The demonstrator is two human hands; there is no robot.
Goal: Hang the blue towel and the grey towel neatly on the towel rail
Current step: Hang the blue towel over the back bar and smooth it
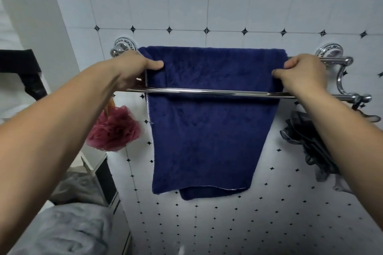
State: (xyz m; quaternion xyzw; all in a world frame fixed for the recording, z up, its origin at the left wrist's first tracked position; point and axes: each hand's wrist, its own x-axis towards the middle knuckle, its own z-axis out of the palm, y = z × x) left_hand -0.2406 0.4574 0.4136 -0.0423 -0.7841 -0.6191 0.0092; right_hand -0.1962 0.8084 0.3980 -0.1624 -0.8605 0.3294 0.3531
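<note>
The blue towel (207,130) hangs folded over the back bar of a chrome double towel rail (207,91) on the tiled wall. Its front flap falls behind the front bar, and a back layer shows below the hem. My left hand (132,68) pinches the towel's top left corner. My right hand (300,70) pinches the top right corner. The grey towel (62,232) lies crumpled on a surface at the lower left, away from both hands.
A pink bath pouf (114,128) hangs left of the towel. A dark grey pouf (306,143) hangs from the rail's right end. A black-framed shelf or basket (103,174) stands at the left, holding grey cloth. A black bar (20,60) juts in at the far left.
</note>
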